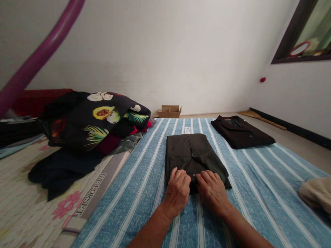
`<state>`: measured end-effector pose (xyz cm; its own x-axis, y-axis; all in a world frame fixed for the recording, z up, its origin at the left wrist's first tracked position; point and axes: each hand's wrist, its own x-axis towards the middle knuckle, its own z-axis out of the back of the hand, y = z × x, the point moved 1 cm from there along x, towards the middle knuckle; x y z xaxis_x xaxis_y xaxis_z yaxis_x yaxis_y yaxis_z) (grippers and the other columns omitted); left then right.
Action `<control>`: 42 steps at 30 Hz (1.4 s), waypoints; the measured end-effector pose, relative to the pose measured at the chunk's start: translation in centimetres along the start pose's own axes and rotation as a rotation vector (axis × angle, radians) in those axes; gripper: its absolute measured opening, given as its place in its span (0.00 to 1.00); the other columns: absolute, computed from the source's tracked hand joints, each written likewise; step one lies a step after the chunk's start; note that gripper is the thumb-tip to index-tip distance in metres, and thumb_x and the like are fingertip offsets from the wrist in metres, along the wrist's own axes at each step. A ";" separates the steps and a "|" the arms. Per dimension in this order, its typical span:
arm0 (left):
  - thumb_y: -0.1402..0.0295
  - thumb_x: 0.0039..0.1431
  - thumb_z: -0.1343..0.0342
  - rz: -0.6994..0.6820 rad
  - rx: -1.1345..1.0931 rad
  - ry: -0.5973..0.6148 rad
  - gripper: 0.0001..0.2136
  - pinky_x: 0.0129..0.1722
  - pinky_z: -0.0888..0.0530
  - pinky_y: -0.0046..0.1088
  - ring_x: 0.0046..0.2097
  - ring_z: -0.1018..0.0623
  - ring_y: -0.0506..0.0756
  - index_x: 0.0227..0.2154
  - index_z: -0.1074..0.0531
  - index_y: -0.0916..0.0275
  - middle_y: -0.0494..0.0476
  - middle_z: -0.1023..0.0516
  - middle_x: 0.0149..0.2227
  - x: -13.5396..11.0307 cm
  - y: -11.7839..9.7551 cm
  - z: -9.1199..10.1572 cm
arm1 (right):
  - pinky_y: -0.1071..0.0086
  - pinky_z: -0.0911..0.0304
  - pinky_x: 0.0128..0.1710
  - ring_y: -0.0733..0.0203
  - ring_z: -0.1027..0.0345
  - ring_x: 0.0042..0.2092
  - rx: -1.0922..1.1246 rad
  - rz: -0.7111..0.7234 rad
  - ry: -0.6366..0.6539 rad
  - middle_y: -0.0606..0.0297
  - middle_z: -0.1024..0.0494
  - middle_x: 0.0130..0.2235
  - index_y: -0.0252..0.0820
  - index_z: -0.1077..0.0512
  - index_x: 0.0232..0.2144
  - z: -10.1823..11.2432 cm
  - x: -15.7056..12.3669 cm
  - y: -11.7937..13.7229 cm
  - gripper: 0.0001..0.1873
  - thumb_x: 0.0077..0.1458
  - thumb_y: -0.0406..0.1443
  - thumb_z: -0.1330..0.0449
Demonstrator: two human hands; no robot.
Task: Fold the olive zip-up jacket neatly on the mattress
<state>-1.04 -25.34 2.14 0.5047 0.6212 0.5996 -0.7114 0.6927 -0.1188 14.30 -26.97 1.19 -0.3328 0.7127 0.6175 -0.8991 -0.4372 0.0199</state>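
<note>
A dark zip-up jacket [190,150], folded into a neat rectangle, lies in front of me on the blue and white striped cloth [144,165]. At its near edge, on the left, my left hand [178,187] curls its fingers over the fabric. My right hand [212,187] does the same a little to the right, beside a small pale print. Both thumbs are mostly hidden, and the jacket's edge seems held between fingers and thumbs. Beyond it to the right, a second folded dark garment [241,132] rests on the same cloth.
A heap of clothes with a black fruit-print fabric [111,117] lies to the left on a floral mat [51,220]. An open cardboard box [169,112] stands by the wall. A beige fuzzy item [317,194] is at the right edge. A purple tube [41,51] crosses the upper left.
</note>
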 end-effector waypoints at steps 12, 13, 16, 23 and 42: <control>0.79 0.58 0.57 -0.006 0.043 -0.011 0.10 0.55 0.40 0.45 0.38 0.32 0.55 0.27 0.34 0.63 0.54 0.33 0.30 0.3 0.1 -0.4 | 0.66 0.51 0.32 0.58 0.46 0.31 0.136 0.067 -0.088 0.63 0.34 0.27 0.40 0.35 0.25 -2.1 -0.9 -0.7 0.14 0.60 0.29 0.56; 0.79 0.58 0.57 -0.013 0.045 -0.018 0.10 0.55 0.39 0.45 0.38 0.33 0.54 0.26 0.34 0.63 0.54 0.33 0.29 0.3 0.1 -0.5 | 0.66 0.51 0.31 0.58 0.46 0.31 0.138 0.067 -0.091 0.63 0.35 0.26 0.40 0.36 0.25 -2.1 -0.9 -0.7 0.14 0.60 0.29 0.56; 0.78 0.59 0.57 -0.032 0.051 -0.039 0.11 0.53 0.38 0.44 0.37 0.33 0.54 0.25 0.34 0.62 0.54 0.35 0.29 0.3 0.1 -0.6 | 0.66 0.50 0.31 0.59 0.46 0.31 0.141 0.066 -0.101 0.63 0.35 0.26 0.40 0.36 0.25 -2.1 -0.9 -0.7 0.14 0.60 0.29 0.56; 0.78 0.60 0.58 -0.064 0.048 -0.071 0.12 0.48 0.34 0.42 0.36 0.35 0.55 0.23 0.36 0.62 0.54 0.36 0.28 0.3 0.0 -0.8 | 0.66 0.48 0.32 0.58 0.45 0.32 0.110 0.054 -0.075 0.62 0.35 0.28 0.40 0.36 0.27 -2.3 -1.0 -0.6 0.13 0.59 0.27 0.56; 0.77 0.60 0.56 -0.071 0.035 0.029 0.11 0.42 0.29 0.36 0.39 0.32 0.56 0.24 0.35 0.62 0.56 0.32 0.30 -0.1 0.4 -0.5 | 0.66 0.47 0.34 0.56 0.41 0.36 -0.016 -0.004 0.022 0.62 0.33 0.31 0.42 0.34 0.31 -1.9 -1.4 -1.3 0.12 0.53 0.23 0.52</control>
<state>-1.14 -24.99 1.67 0.5686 0.5815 0.5819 -0.6895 0.7226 -0.0484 15.44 -26.40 -1.20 -0.3354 0.7260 0.6004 -0.9046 -0.4261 0.0098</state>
